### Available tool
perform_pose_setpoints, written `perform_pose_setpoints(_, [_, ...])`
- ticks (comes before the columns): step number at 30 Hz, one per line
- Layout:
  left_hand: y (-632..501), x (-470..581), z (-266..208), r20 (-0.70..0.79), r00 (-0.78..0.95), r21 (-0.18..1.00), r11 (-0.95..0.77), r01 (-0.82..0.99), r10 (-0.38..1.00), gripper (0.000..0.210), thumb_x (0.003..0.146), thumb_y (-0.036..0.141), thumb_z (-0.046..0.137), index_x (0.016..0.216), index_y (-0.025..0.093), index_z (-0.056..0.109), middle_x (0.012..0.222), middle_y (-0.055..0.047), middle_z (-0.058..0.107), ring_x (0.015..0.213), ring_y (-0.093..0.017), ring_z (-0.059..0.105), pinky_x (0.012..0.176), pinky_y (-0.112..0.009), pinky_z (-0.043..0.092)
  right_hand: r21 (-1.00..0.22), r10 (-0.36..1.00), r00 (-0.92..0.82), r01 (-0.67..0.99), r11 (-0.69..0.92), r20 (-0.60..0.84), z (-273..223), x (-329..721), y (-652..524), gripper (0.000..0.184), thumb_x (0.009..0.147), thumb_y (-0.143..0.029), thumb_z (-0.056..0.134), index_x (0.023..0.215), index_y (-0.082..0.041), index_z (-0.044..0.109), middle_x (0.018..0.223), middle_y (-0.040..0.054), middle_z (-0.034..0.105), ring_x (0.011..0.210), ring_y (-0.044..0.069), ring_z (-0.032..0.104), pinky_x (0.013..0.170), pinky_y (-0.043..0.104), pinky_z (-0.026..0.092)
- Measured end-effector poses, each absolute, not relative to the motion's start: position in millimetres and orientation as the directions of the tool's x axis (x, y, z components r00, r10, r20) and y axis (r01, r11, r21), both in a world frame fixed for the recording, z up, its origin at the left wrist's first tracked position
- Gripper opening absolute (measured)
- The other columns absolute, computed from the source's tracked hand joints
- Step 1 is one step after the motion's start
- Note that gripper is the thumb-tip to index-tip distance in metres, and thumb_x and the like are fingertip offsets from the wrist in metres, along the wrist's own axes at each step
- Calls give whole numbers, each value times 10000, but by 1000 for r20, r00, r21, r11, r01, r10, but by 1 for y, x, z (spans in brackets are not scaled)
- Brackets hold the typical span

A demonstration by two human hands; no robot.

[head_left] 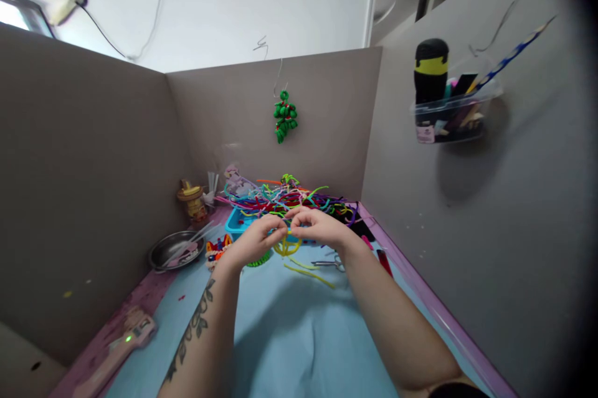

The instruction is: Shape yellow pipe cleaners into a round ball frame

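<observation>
a yellow looped piece (286,245) hangs above the middle of the table (280,336), its rounded frame facing near; its curved outline shows no clear long axis. the left hand (262,237) pinches its top, fingertips almost together; the right hand (317,227) is curled just beside, thumb and fingers slightly apart, and whether it grips cannot be told. below, a yellow strip (311,276) runs from far left to near right. scissors (329,264) point left. farther off stands a blue basket (236,223) with colourful stems (261,202).
</observation>
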State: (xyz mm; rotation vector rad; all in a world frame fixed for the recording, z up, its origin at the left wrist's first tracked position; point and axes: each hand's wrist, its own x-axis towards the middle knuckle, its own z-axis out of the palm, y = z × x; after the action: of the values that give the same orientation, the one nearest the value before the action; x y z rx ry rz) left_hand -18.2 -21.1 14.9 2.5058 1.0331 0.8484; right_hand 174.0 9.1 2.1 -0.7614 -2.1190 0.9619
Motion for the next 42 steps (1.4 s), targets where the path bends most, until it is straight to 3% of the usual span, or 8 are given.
perform_pose_setpoints(10, [-23, -15, 16, 418, 566, 486, -702, 521, 710, 241, 839, 323, 415, 754, 165, 575, 739, -9, 544, 693, -124, 471, 658, -232, 369, -872, 684, -629, 20, 489, 369, -13, 168, 19, 374, 708, -518, 587, 613, -162, 521, 748, -1, 465, 682, 109, 435, 639, 241, 357])
perform_pose_setpoints(15, [-15, -17, 8, 427, 376, 727, -560, 398, 822, 244, 801, 359, 474, 676, 160, 540, 637, 23, 504, 594, -98, 448, 560, -203, 351, -917, 759, -531, -98, 387, 377, -15, 166, 19, 355, 712, -530, 588, 770, -180, 594, 823, 11, 551, 755, 131, 502, 711, 260, 376])
perform_pose_setpoints(19, [0, -20, -3, 217, 31, 976, -216, -23, 976, 220, 752, 376, 549, 715, 161, 524, 622, 21, 545, 534, -94, 519, 532, -205, 407, -925, 831, -408, -182, 333, 379, -11, 166, 18, 413, 774, -549, 501, 1049, -246, 558, 1079, 34, 569, 1004, 171, 510, 821, 288, 378])
perform_pose_setpoints(22, [9, -18, -7, -4, 5, 934, 5, -357, 1000, 173, 800, 315, 504, 865, 160, 547, 720, -23, 622, 606, -134, 612, 573, -251, 475, -929, 859, -353, -168, 330, 370, -10, 164, 19, 402, 739, -514, 569, 1028, -234, 558, 1030, 38, 591, 987, 169, 527, 805, 282, 394])
perform_pose_setpoints(26, [11, -11, -9, -112, 78, 843, 136, -521, 991, 194, 845, 259, 446, 933, 133, 563, 777, -74, 661, 668, -160, 652, 602, -273, 509, -953, 893, -334, -145, 267, 301, -13, 158, 23, 358, 671, -412, 663, 944, -200, 568, 804, 13, 616, 689, 122, 561, 613, 242, 404])
perform_pose_setpoints(32, [2, -6, -7, 43, 149, 880, 34, -475, 988, 205, 805, 266, 535, 950, 130, 586, 857, -92, 671, 714, -164, 654, 627, -270, 522, -950, 942, -238, -261, 173, 237, -17, 159, 32, 305, 581, -324, 709, 802, -181, 555, 601, -43, 550, 473, 63, 460, 467, 197, 313])
perform_pose_setpoints(36, [1, -7, -8, 121, 239, 890, 2, -456, 964, 272, 748, 250, 622, 997, 153, 573, 928, -82, 662, 775, -149, 640, 659, -244, 511, -926, 953, -171, -328, 186, 252, -17, 162, 35, 333, 548, -326, 715, 797, -188, 542, 616, -48, 544, 483, 66, 457, 479, 204, 332])
perform_pose_setpoints(42, [10, -9, -17, 194, 112, 855, -112, -506, 974, 311, 641, 164, 716, 914, 143, 568, 757, -15, 648, 683, -97, 615, 647, -198, 481, -937, 943, -194, -281, 209, 269, -17, 159, 30, 318, 598, -331, 671, 849, -193, 532, 661, -31, 558, 553, 90, 494, 528, 221, 367])
